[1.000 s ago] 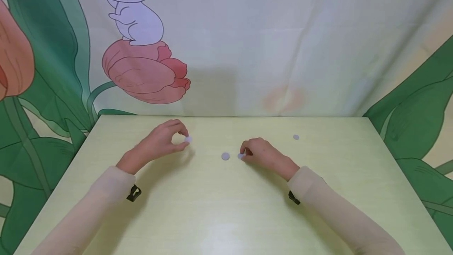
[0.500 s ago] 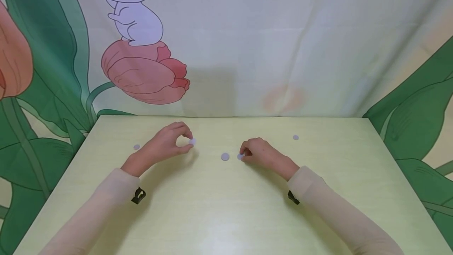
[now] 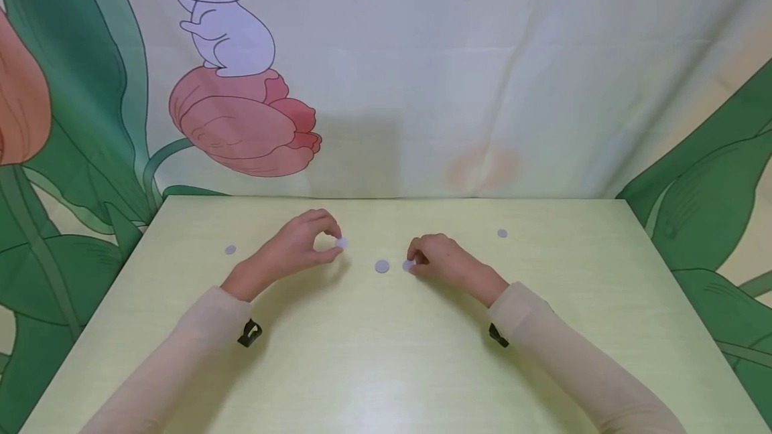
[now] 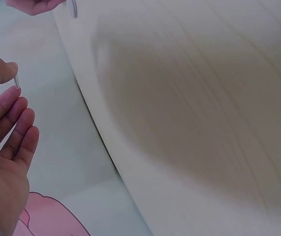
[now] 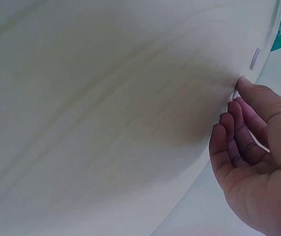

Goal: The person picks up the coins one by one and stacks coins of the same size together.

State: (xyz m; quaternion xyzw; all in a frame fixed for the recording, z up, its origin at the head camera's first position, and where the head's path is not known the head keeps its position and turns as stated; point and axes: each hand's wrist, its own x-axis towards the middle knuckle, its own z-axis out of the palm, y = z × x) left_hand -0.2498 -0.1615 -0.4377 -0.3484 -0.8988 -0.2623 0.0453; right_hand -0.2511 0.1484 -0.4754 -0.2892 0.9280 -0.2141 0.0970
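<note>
Shift since a second ago: we see the left hand (image 3: 295, 246) and its disc (image 3: 342, 244) farther right in the head view, nearer the middle; the right hand (image 3: 449, 261) holds its place.
Backdrop: we record a pale curtain (image 3: 410, 72) with a printed white animal (image 3: 235, 39) seated on a pink flower (image 3: 241, 122), green leaves at both sides.
Table: a pale yellow-green top (image 3: 374, 360) runs up to the curtain.
Sleeves: both are light; the left sleeve (image 3: 175, 353) and right sleeve (image 3: 579, 353) each show a black piece at the cuff.
Left grip: thumb and index finger pinch the disc by its edges; we see it raised above the table, the other fingers loosely bent.
Right grip: thumb and fingertips pinch a second disc (image 3: 407, 266) low over the table; we cannot tell whether it touches the surface.
Loose discs: three pale ones lie flat: a centre disc (image 3: 382, 266) between the hands, just beside the right-hand one; a far-left disc (image 3: 230, 250) beyond the left wrist; a far-right disc (image 3: 502, 234) beyond the right hand.
</note>
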